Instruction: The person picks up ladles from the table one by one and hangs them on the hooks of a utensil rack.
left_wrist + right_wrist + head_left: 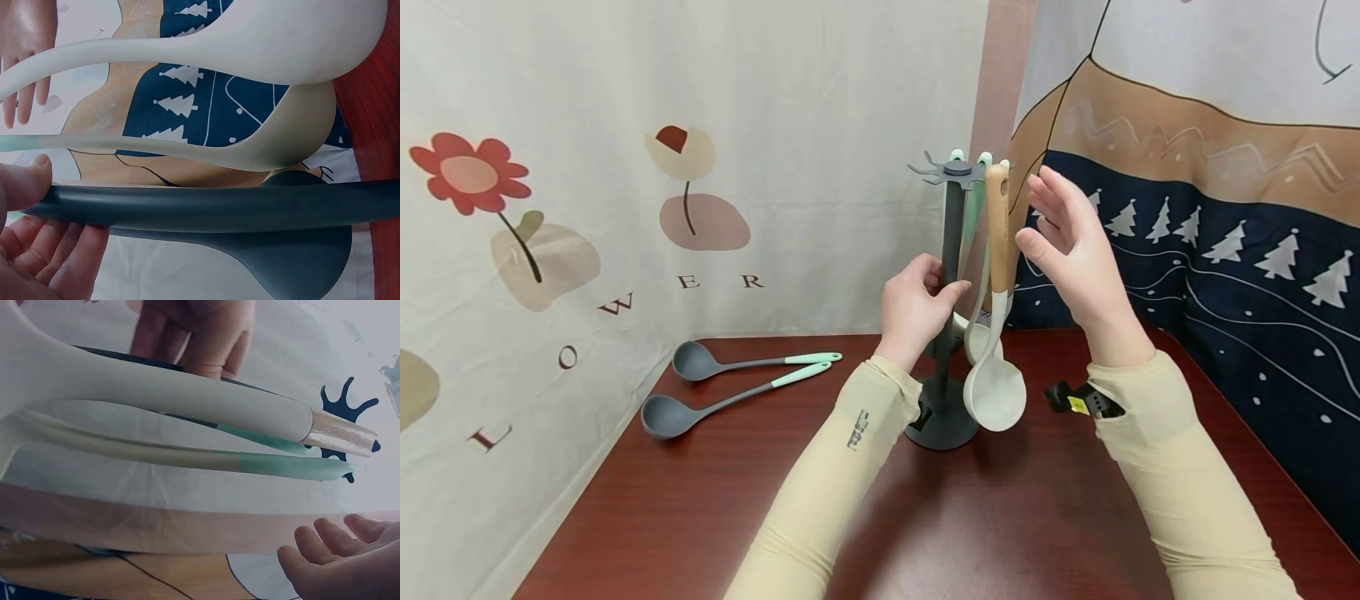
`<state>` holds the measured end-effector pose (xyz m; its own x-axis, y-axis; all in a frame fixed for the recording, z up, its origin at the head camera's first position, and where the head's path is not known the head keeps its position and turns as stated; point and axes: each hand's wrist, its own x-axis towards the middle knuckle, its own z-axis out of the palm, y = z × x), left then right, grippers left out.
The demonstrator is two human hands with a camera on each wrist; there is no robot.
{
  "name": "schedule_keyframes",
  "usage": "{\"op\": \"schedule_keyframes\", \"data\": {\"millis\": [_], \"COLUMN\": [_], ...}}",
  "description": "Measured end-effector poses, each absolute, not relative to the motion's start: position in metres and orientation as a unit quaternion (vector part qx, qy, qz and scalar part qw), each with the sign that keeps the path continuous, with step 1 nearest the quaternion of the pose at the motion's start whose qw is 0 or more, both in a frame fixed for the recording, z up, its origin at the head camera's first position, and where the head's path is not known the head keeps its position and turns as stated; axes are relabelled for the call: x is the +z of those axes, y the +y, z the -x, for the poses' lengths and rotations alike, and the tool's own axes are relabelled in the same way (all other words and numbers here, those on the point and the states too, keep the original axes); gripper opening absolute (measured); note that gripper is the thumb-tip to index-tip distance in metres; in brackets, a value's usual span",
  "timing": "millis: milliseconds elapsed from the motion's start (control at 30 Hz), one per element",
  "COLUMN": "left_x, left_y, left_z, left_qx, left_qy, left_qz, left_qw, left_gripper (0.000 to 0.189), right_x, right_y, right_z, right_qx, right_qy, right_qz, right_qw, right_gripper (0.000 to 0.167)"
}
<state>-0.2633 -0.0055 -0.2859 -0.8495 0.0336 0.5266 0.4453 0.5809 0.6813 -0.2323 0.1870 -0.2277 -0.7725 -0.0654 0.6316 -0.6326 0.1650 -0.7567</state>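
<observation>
Left hand [919, 307]: grip curled round the post of the rack [952, 233], thumb one side, fingers the other. Right hand [1078, 250]: grip spread, holding nothing, near the wooden-handled ladle [997, 308] hanging on the rack. Green-handled utensils [294, 467] hang beside it. Rack stands on tabletop [700, 508]; two gray ladles [672, 416] lie to its left.

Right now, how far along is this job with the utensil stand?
Partway, it seems. Looks done: the wood-handled ladle and several mint-handled utensils hang on the stand. In hand: the left grip holds the stand; the right grip is beside the ladle, holding nothing. Probably left, if everything belongs there: two gray ladles lying on the table.
</observation>
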Motion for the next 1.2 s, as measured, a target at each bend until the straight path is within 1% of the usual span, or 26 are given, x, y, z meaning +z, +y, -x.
{"op": "schedule_keyframes", "data": {"millis": [233,400,767,1000,1200], "left_x": [-0.286,-0.285,-0.286,-0.285,-0.285], "left_y": [-0.005,-0.005,-0.006,-0.006,-0.006], "left_z": [0.263,0.262,0.262,0.262,0.261], "left_qx": [-0.442,-0.445,-0.447,-0.447,-0.444], "left_qy": [-0.856,-0.854,-0.852,-0.853,-0.856], "left_qz": [0.134,0.136,0.142,0.139,0.136], "left_qw": [0.231,0.232,0.232,0.232,0.227], "left_gripper": [0.024,0.023,0.022,0.022,0.021], "right_x": [-0.213,-0.208,-0.200,-0.198,-0.197], "right_y": [0.181,0.177,0.171,0.164,0.161], "right_z": [0.240,0.242,0.246,0.248,0.250], "right_qx": [0.608,0.621,0.622,0.618,0.626], "right_qy": [-0.717,-0.706,-0.708,-0.707,-0.700], "right_qz": [-0.254,-0.258,-0.235,-0.214,-0.205], "right_qw": [0.228,0.220,0.237,0.267,0.276], "right_gripper": [0.082,0.082,0.063,0.047,0.034]}}
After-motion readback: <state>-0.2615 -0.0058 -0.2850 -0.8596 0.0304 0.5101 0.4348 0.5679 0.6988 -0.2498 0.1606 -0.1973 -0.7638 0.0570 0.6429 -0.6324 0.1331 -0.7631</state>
